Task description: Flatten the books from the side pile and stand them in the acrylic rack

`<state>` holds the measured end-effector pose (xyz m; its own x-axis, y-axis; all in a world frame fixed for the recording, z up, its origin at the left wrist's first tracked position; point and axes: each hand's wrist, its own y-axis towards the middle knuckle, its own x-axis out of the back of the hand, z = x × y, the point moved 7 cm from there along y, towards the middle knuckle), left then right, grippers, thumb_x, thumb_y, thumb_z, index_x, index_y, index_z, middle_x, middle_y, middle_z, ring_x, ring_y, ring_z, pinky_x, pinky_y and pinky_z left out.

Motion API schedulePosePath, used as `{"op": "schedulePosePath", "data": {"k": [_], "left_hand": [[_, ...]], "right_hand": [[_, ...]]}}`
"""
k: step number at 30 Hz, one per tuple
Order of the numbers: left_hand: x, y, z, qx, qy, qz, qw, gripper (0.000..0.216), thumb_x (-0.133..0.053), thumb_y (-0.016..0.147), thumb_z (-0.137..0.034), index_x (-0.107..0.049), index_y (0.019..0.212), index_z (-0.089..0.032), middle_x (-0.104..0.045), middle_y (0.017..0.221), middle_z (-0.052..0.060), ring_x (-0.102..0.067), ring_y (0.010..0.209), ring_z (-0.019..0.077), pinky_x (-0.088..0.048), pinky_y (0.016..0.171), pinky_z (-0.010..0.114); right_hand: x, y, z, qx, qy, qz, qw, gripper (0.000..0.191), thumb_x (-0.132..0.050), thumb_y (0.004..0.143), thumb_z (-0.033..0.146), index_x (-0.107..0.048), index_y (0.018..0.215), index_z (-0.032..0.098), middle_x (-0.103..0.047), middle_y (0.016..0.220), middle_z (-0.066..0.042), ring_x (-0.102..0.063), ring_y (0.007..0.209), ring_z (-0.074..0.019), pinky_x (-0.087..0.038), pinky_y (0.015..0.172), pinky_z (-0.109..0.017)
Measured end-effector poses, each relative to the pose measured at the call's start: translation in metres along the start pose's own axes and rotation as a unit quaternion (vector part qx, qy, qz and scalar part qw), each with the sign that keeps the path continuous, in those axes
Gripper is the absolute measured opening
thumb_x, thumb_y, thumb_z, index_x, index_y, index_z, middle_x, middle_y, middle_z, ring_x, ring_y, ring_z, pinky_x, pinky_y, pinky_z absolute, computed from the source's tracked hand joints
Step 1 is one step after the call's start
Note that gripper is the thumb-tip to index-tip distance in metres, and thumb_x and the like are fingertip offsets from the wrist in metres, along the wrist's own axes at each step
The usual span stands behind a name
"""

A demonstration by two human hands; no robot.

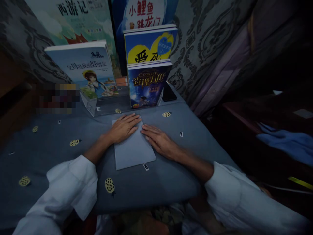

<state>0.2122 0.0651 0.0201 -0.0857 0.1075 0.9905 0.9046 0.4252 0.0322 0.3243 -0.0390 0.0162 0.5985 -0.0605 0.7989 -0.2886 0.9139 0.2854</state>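
A pale sheet of paper (pixel 133 151), seemingly folded, lies on the dark blue cloth in front of me. My left hand (pixel 124 128) rests flat across its upper left part, fingers stretched out toward the upper right. At the paper's right edge is my right hand (pixel 161 140), its fingers straight and lying along that side, the tips near those of the left. Neither hand grips anything. The part of the paper under the hands is hidden.
Behind the paper stand a book with a girl on its cover (pixel 91 76) in a clear stand (pixel 110 106) and a dark blue book (pixel 148 86) before a yellow one (pixel 149 45). A black phone (pixel 169 93) lies at right. The patterned tablecloth (pixel 171 182) drops off at the near edge.
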Motion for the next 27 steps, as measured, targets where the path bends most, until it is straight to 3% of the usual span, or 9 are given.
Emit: {"op": "schedulePosePath", "data": {"k": [6, 13, 22, 27], "left_hand": [[0.002, -0.001, -0.01, -0.042, -0.01, -0.022, 0.999, 0.043, -0.035, 0.107, -0.027, -0.054, 0.145, -0.022, -0.052, 0.154, 0.008, -0.039, 0.15, 0.022, -0.026, 0.124, 0.05], [0.004, -0.002, -0.018, -0.078, -0.035, -0.067, 0.994, 0.04, -0.042, 0.103, -0.017, -0.064, 0.135, -0.022, -0.061, 0.145, 0.008, -0.054, 0.138, 0.0216, -0.043, 0.114, 0.042], [0.012, -0.018, -0.046, -0.129, -0.058, -0.04, 0.989, 0.036, -0.042, 0.105, -0.024, -0.066, 0.132, -0.021, -0.062, 0.144, 0.009, -0.055, 0.137, 0.0229, -0.042, 0.113, 0.046], [0.011, -0.031, -0.067, -0.147, -0.038, -0.025, 0.988, 0.038, -0.039, 0.107, -0.028, -0.062, 0.137, -0.02, -0.058, 0.148, 0.011, -0.055, 0.138, 0.0245, -0.041, 0.113, 0.048]], "right_hand": [[0.005, -0.022, 0.014, 0.019, -0.004, -0.008, 1.0, 0.039, -0.042, 0.105, 0.027, -0.065, 0.135, 0.019, -0.062, 0.145, -0.013, -0.053, 0.14, -0.0275, -0.043, 0.118, -0.055], [0.015, -0.042, 0.027, 0.067, 0.016, -0.048, 0.996, 0.033, -0.048, 0.103, 0.022, -0.066, 0.13, 0.019, -0.074, 0.126, -0.01, -0.061, 0.132, -0.0268, -0.052, 0.109, -0.052], [0.022, -0.051, 0.033, 0.072, 0.044, -0.056, 0.995, 0.031, -0.053, 0.101, 0.021, -0.067, 0.129, 0.021, -0.076, 0.12, -0.01, -0.066, 0.124, -0.026, -0.055, 0.103, -0.049], [0.033, -0.052, 0.028, 0.019, 0.099, -0.108, 0.989, 0.029, -0.053, 0.101, 0.021, -0.068, 0.126, 0.022, -0.078, 0.106, -0.008, -0.073, 0.099, -0.0204, -0.061, 0.086, -0.038]]}}
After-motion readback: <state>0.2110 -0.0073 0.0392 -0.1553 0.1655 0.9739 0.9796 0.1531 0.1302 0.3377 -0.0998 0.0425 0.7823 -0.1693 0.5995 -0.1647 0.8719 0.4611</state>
